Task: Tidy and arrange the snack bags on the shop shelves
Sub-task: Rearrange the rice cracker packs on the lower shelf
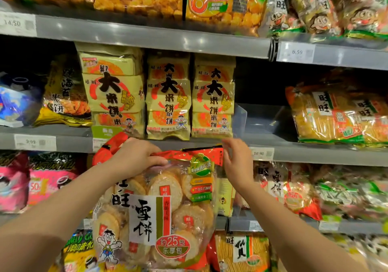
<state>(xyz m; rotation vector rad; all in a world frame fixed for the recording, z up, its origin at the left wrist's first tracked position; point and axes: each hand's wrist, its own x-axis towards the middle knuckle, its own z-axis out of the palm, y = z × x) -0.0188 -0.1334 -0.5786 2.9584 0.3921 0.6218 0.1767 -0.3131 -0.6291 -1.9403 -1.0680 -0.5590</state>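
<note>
A large clear bag of round white rice crackers [155, 206] with a red top edge hangs upright in front of the lower shelves. My left hand [134, 156] pinches its top left corner. My right hand [237, 160] is at the bag's top right corner with fingers spread and blurred; whether it touches the bag I cannot tell. Three yellow rice cracker bags [168, 95] stand upright side by side on the middle shelf just above the hands.
Right of the yellow bags is a clear plastic divider [240, 120] beside an open gap on the middle shelf [264, 122]. Orange-yellow bags [336, 116] lie at the far right. Pink bags [42, 183] fill the lower left. A similar cracker bag [289, 189] sits lower right.
</note>
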